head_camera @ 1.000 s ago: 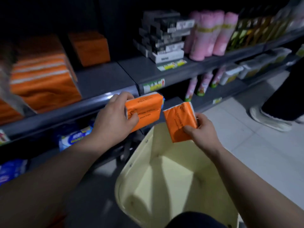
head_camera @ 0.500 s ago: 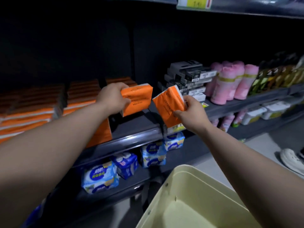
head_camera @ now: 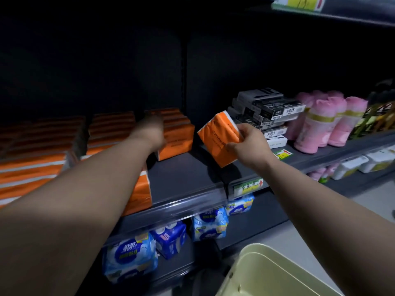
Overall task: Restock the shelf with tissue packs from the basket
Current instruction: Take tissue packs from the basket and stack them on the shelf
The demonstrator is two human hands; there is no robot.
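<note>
Dim shelf (head_camera: 188, 178), right hand (head_camera: 249, 144) pinching tissue pack (head_camera: 215, 139), blurred left hand (head_camera: 152, 131) at stack (head_camera: 179, 133), grip unclear

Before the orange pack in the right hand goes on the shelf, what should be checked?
1. Right hand grips the tissue pack securely: ok, fingers and thumb pinch its end.
2. Bare shelf space in front of the orange stack: ok.
3. Left hand clear of that space: cannot tell, blurred against the stack.
4. Black boxes apart from the held pack: ok.
5. More packs in the basket: cannot tell, inside mostly out of frame.
</note>
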